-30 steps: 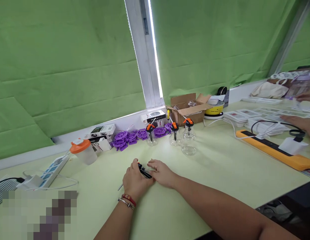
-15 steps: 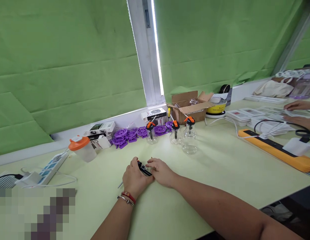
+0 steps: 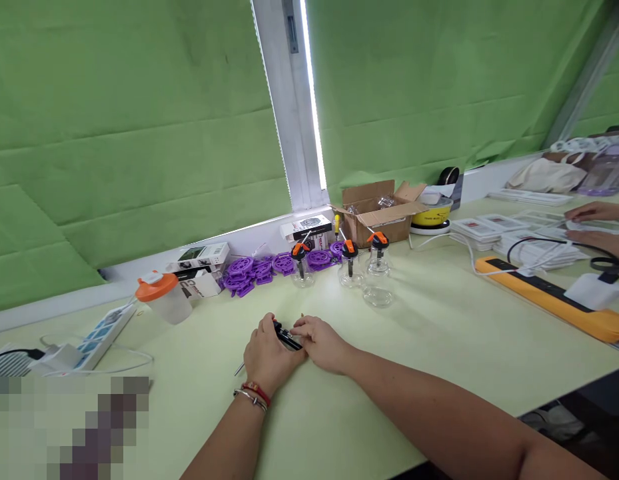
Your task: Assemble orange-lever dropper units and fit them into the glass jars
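My left hand (image 3: pixel 272 347) is wrapped round a black part with metal fittings (image 3: pixel 288 339), just above the tabletop. A thin metal rod (image 3: pixel 239 368) sticks out below my left wrist side; it seems to belong to the same piece. The fingertips of my right hand (image 3: pixel 322 343) pinch at the right end of this part, and what exactly they grip is hidden. Beyond my hands stand three round glass jars (image 3: pixel 350 277) with black and orange tops and slanted metal rods. A clear glass piece (image 3: pixel 378 297) lies in front of the right jar.
Purple plastic wheel-shaped parts (image 3: pixel 240 270), printed boxes (image 3: pixel 204 257) and an open cardboard box (image 3: pixel 384 217) line the back edge. At left are an orange-lidded shaker (image 3: pixel 164 297) and power strip (image 3: pixel 105 337). A yellow power strip (image 3: pixel 544 297) and another person's hands (image 3: pixel 596 213) are at right.
Both hands keep almost the same place and hold on the black part. The whole view has shifted very slightly.
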The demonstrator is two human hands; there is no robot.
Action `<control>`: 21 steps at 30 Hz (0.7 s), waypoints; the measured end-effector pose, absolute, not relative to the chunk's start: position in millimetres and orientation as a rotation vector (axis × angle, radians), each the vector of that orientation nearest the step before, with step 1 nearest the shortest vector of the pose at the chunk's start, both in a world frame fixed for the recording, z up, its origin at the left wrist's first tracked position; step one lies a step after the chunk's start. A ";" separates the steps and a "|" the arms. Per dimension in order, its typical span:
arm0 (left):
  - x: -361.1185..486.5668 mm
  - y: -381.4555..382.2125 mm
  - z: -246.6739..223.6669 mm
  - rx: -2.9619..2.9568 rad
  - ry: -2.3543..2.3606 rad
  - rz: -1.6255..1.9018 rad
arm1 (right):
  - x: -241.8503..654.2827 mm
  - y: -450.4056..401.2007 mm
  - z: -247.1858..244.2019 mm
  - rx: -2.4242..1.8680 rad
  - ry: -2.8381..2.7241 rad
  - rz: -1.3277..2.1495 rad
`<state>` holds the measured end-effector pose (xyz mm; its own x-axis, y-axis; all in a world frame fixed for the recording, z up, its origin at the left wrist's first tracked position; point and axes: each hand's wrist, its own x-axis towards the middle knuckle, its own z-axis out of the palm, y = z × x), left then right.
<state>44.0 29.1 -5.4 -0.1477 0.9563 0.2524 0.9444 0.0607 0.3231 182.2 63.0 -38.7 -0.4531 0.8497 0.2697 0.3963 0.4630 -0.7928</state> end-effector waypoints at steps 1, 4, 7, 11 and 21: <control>44.1 29.1 -5.5 2.032 2.267 0.654 | 182.1 63.2 -39.1 -1.033 -2.041 0.859; 44.5 29.0 -5.6 2.028 2.270 0.659 | 181.8 64.1 -39.7 -1.043 -2.041 0.816; 45.2 28.8 -4.9 2.020 2.282 0.646 | 182.0 64.8 -39.6 -1.043 -2.059 0.789; 46.7 28.3 -2.4 2.017 2.295 0.643 | 183.0 64.5 -38.7 -1.037 -2.070 0.765; 46.2 28.6 -2.8 2.012 2.288 0.622 | 181.1 65.3 -42.0 -1.005 -2.100 0.730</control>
<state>46.2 28.6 -2.8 -0.1626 0.9582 0.2356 0.9456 0.0831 0.3147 181.1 65.3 -42.0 -0.4641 0.8186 0.3384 0.4321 0.5428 -0.7202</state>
